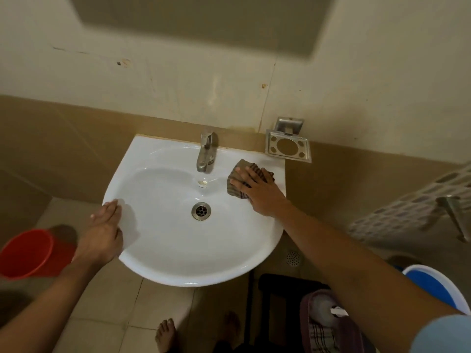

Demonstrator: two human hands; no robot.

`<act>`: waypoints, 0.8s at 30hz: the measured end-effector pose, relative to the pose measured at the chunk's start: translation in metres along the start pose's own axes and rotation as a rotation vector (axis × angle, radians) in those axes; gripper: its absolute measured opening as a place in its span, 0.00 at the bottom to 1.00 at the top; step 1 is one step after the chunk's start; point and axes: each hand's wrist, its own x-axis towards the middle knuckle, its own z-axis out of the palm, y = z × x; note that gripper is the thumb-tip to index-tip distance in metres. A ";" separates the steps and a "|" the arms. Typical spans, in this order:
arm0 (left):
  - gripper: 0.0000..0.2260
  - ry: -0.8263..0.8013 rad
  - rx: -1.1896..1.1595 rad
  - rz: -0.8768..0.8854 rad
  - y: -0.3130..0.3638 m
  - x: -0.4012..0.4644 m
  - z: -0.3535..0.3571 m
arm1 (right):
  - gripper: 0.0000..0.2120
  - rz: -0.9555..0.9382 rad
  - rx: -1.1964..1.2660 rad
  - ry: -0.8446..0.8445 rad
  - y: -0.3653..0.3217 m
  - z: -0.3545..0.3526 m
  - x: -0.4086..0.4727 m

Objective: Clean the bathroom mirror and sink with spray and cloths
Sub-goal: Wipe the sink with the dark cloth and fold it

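Right hand [257,189] presses checked cloth [238,183] on glossy sink [193,250].

No text, label or number can be read anywhere.

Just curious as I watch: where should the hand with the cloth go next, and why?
Probably a sweep of the cloth along the sink's back ledge toward the tap. The right hand presses it flat on the right rim, the left hand rests on the left rim, steadying.
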 end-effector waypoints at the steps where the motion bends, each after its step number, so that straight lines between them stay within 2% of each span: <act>1: 0.29 0.001 0.007 -0.003 0.001 0.000 0.000 | 0.35 0.001 -0.002 0.017 0.000 0.002 0.000; 6: 0.31 -0.015 0.020 -0.046 0.008 0.006 -0.002 | 0.26 -0.007 -0.052 0.016 0.006 0.015 -0.032; 8: 0.29 -0.017 0.011 -0.049 0.006 0.010 -0.002 | 0.23 0.039 -0.050 -0.025 0.000 0.016 -0.052; 14: 0.32 -0.044 0.007 -0.003 0.003 0.027 -0.012 | 0.28 0.279 0.161 -0.419 -0.071 -0.001 -0.073; 19: 0.34 -0.059 -0.023 0.035 -0.004 0.037 -0.019 | 0.26 0.256 0.366 -0.608 -0.142 -0.007 -0.067; 24: 0.35 -0.056 -0.099 0.061 -0.011 0.039 -0.015 | 0.27 0.216 0.553 -0.694 -0.198 -0.005 -0.031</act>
